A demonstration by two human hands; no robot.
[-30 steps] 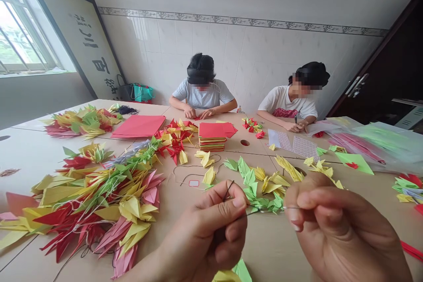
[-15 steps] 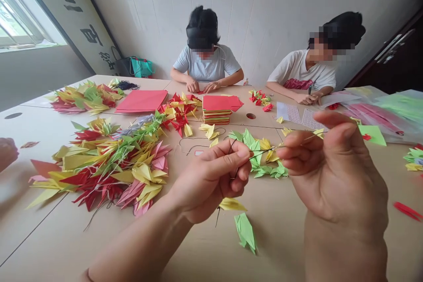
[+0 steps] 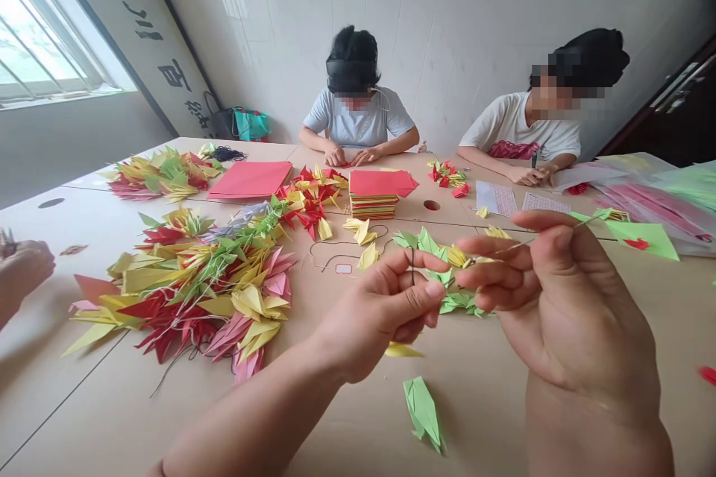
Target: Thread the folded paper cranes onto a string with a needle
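In front of me, above the table, my left hand [image 3: 406, 298] pinches a black string [image 3: 412, 261] between thumb and fingers. Beside it, my right hand [image 3: 564, 305] grips a thin needle [image 3: 517, 244] that runs slantwise across its fingers. The two hands' fingertips almost meet. Behind them lie green folded paper cranes [image 3: 428, 240], partly hidden by my fingers. Below my left hand is a yellow paper crane [image 3: 403, 350], partly covered. Nearer to me a single green paper crane [image 3: 423, 414] lies on the table.
A large heap of coloured paper cranes [image 3: 184, 298] covers the left. Farther back are red paper sheets [image 3: 251, 180] and a paper stack [image 3: 374, 206]. Two people sit opposite; another person's hand [image 3: 25, 264] is at the left edge. Plastic bags [image 3: 660, 201] lie right.
My left hand has come closer to my right fingertips, its index finger now lifted over the string. The view has tilted up slightly, and more of the hand at the left edge shows.
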